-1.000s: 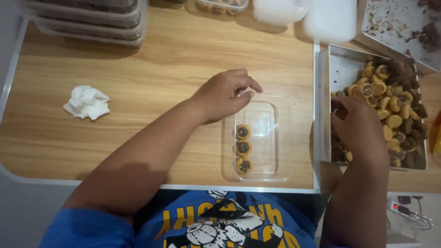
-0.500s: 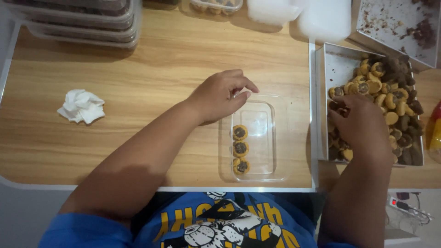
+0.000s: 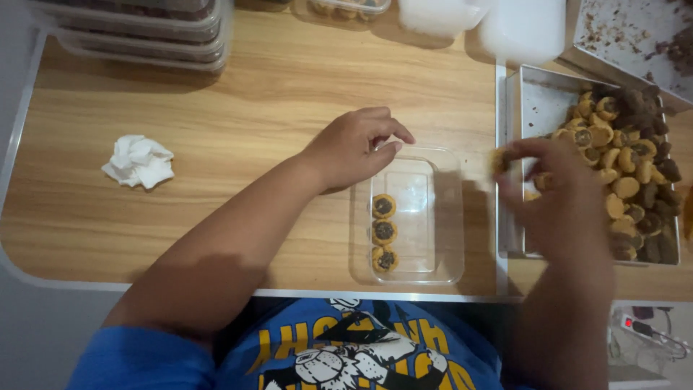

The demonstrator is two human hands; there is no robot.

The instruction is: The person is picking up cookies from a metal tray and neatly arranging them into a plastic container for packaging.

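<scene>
Here the left hand point(image 3: 354, 148) rests on the far left corner of a clear plastic container point(image 3: 440, 217), its fingertips pinching the rim and steadying the box on the wooden surface point(image 3: 253, 144). Inside the container three small round tarts point(image 3: 383, 231) with dark filling lie in a row along the left wall, each touching the next. The right hand point(image 3: 556, 195) is blurred, just beside the container's right side and over the near edge of a metal tray point(image 3: 538, 101); its grip is closed on one pale tart point(image 3: 499, 159) held at the fingertips. The tray holds a heap of similar tarts point(image 3: 628, 173) piled toward its right side. A crumpled white tissue point(image 3: 138, 161) lies well apart on the left. Stacked clear lidded boxes point(image 3: 144, 32) stand at the far left edge.
</scene>
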